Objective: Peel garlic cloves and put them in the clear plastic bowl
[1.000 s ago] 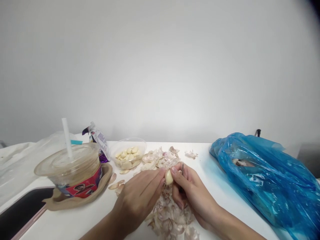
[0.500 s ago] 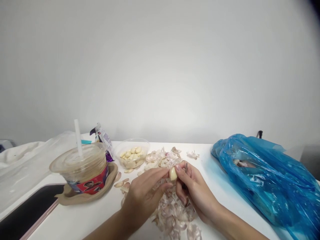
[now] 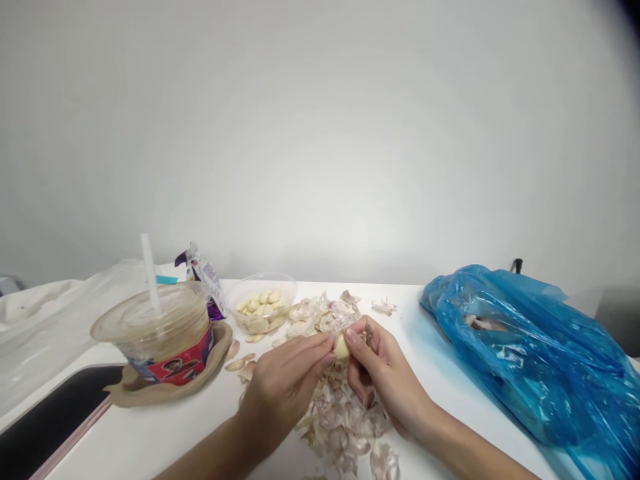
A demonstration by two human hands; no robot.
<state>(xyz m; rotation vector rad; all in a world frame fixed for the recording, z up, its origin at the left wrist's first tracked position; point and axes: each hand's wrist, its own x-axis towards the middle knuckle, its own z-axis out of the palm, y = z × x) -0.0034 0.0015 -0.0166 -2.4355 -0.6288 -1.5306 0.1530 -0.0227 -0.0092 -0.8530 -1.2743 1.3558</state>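
In the middle, just above a heap of papery skins (image 3: pixel 345 420), is a pale, smooth garlic clove (image 3: pixel 341 347). It is up between the two hands. The right hand (image 3: pixel 385 363) pinches it with the thumb and a finger. The other fingers of that hand curl in around a thin, dark tool (image 3: pixel 369 331), and most of it is hidden, so I cannot tell what kind it is. The left hand (image 3: pixel 285 383) comes from the other side. Its fingers are pressed close to each other, and their tips touch the clove. I cannot tell if they pinch it too.

Past the hands is a second pile of skins (image 3: pixel 325 313). Just beside it, on the left, sits a clear round bowl (image 3: pixel 260 281) with lots of peeled cloves (image 3: pixel 260 305) in it. A small bit of skin (image 3: pixel 384 307) lies by itself to the right of that pile. Tan pieces (image 3: pixel 240 363) lie near the left hand.

Farther left, a big cup (image 3: pixel 175 333) with a white straw (image 3: pixel 149 270) sits in a brown holder (image 3: pixel 220 350). Behind the cup a shiny purple and silver wrapper (image 3: pixel 204 277) stands up. A flat black thing (image 3: pixel 60 413) with a pink edge is near the holder. On the far right lies a big, crinkly blue bag (image 3: pixel 525 360). The table (image 3: pixel 200 440) is white.
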